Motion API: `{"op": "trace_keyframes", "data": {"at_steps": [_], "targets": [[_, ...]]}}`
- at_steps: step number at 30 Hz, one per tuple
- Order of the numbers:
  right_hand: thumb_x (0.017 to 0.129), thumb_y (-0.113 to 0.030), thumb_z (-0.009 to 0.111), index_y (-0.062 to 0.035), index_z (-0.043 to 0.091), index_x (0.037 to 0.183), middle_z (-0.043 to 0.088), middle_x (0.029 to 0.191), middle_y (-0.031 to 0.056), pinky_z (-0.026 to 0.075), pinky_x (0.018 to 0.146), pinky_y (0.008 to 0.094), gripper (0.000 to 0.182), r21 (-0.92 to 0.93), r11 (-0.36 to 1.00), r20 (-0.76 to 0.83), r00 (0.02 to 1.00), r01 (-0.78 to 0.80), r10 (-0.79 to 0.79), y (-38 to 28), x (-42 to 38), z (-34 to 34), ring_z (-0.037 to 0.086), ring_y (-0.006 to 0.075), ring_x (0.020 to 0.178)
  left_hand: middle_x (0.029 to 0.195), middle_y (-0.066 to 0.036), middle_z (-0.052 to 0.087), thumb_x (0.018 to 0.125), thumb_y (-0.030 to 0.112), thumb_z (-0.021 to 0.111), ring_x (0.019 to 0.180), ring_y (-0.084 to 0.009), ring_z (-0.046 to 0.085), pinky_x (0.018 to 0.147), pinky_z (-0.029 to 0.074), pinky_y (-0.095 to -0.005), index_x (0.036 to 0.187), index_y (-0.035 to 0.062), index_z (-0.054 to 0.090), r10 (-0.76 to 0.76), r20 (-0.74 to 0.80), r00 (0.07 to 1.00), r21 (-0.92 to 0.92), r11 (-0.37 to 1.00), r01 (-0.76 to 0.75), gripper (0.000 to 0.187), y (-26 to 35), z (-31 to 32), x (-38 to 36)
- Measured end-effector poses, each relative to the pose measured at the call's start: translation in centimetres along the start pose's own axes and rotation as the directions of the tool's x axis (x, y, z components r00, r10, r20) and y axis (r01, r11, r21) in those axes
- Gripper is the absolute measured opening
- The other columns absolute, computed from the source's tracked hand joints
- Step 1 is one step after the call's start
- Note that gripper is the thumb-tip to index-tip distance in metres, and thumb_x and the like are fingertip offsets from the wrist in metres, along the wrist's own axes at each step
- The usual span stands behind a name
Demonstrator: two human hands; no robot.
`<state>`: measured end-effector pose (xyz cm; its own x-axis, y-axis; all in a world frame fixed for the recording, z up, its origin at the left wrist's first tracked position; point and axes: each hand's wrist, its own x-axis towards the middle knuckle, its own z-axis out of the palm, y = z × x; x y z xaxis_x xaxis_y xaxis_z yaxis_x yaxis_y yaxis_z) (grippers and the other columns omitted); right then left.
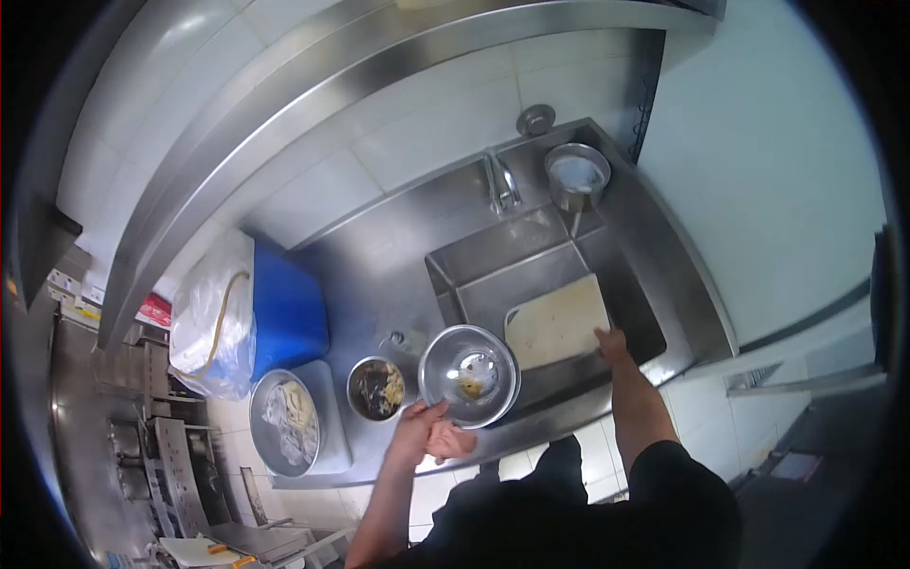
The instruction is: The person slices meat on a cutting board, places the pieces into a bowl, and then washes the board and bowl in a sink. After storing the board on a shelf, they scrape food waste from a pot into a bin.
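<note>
My left hand (417,429) is closed at the near rim of a steel mixing bowl (438,358), with a soft pink piece (450,442) bunched in its grip; what this piece is I cannot tell. A small yellowish residue (471,386) lies at the bottom of the bowl. On the other side, my right hand (609,342) grips the right edge of a white cutting board (559,322), which is tilted over the sink basin (512,242). Faint stains and small specks mark the board's surface.
Left of the bowl stand a pot with dark and yellow scraps (375,389) and a larger basin with pale contents (287,424). Behind them is a blue bin with a plastic bag (289,308). A faucet (500,183) and a metal pot (576,177) sit at the sink's back.
</note>
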<state>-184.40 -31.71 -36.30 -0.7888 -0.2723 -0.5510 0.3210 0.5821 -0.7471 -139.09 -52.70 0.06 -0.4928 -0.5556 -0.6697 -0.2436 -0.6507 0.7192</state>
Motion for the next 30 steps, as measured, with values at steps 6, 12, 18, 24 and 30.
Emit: {"op": "trace_keyframes", "data": {"at_steps": [6,12,18,24,30], "targets": [[0.096,-0.031,0.066,0.0024,0.064,0.128,0.066,0.120,0.0233,0.054,0.081,0.0496,0.046,-0.285,0.951,0.237,0.953,-0.116,0.187,0.4,2.2,-1.5,0.066,0.0348,0.103,0.090,-0.012,0.071,0.096,0.018,0.072,0.077,-0.0235,0.072,0.068,0.058,-0.0358,0.106,-0.0016,0.066,-0.090,-0.110,0.990,-0.064,0.994,0.084,0.023,-6.3,8.6,14.7],[0.097,-0.025,0.059,0.0054,0.058,0.136,0.060,0.137,0.0290,0.045,0.111,0.0483,0.049,-0.486,0.787,0.245,0.923,0.381,-0.296,-13.3,3.9,1.0,0.056,0.0425,0.132,0.094,-0.017,0.073,0.096,0.022,0.069,0.081,-0.0250,0.073,0.069,0.059,-0.0389,0.100,-0.0052,0.071,-0.201,-0.057,0.978,0.283,0.936,0.208,0.028,-16.2,6.8,26.9],[0.093,-0.016,0.065,0.0016,0.037,0.154,0.041,0.158,0.0229,0.034,0.120,0.0504,0.069,-0.332,0.253,0.229,0.338,0.909,-0.913,-33.1,-0.2,6.0,0.043,0.0404,0.143,0.092,-0.013,0.074,0.090,0.022,0.071,0.082,-0.0245,0.074,0.069,0.059,-0.0386,0.095,-0.0037,0.074,-0.427,-0.154,0.891,0.209,0.867,0.452,0.026,-16.7,9.7,24.9],[0.093,-0.030,0.070,-0.0049,0.039,0.157,0.041,0.161,0.0146,0.024,0.124,0.0520,0.076,-0.616,-0.167,0.523,0.241,0.770,-0.818,-31.2,7.8,10.3,0.035,0.0354,0.150,0.102,-0.016,0.076,0.090,0.034,0.070,0.086,-0.0253,0.075,0.075,0.060,-0.0421,0.102,0.0012,0.076,0.030,-0.060,0.998,0.605,0.796,0.013,0.035,-20.5,8.9,26.6],[0.104,-0.054,0.054,-0.0060,0.022,0.165,0.028,0.170,0.0137,0.025,0.125,0.0470,0.084,-0.180,0.943,0.811,0.584,0.280,-0.018,-25.8,1.7,8.4,0.031,0.0296,0.154,0.095,-0.011,0.075,0.084,0.021,0.069,0.080,-0.0287,0.072,0.073,0.057,-0.0433,0.086,0.0086,0.074,0.428,0.064,0.901,0.937,0.285,-0.202,0.014,-16.8,12.8,27.0]]}}
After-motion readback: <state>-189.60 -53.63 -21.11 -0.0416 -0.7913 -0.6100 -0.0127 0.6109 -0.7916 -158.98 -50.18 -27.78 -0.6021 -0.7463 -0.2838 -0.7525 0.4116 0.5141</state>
